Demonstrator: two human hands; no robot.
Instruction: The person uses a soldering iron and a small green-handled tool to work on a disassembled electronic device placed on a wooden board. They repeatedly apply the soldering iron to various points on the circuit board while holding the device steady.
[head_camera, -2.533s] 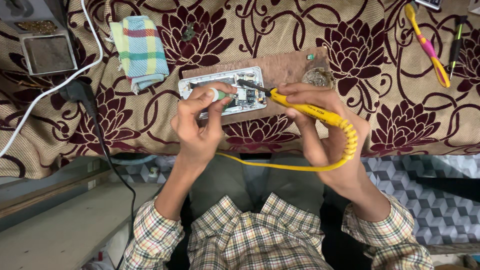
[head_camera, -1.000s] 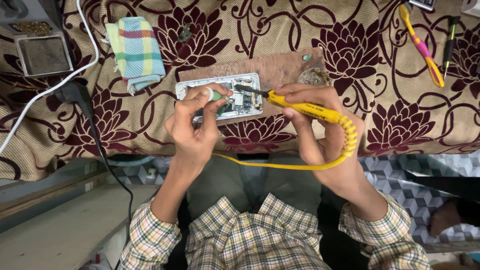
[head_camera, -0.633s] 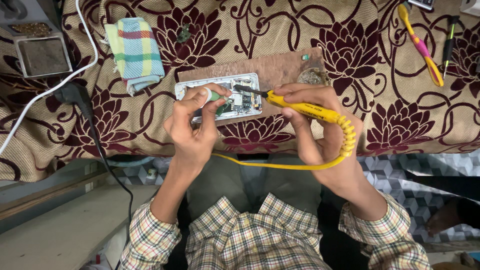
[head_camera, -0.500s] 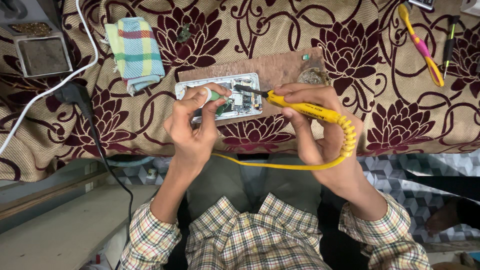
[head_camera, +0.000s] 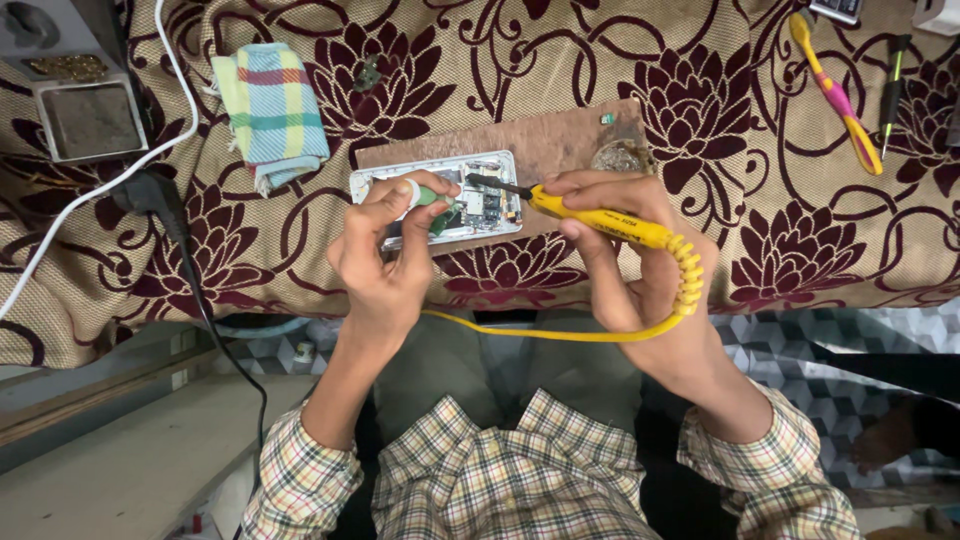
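Overhead, right hand pen-gripping soldering iron

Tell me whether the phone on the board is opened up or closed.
Opened: the phone lies with its circuit parts exposed, the soldering iron tip over them.

Opened phone on a board at the centre of the tabletop.
A folded cloth lies left of the board; a tray sits far left; tweezers and a screwdriver lie far right.
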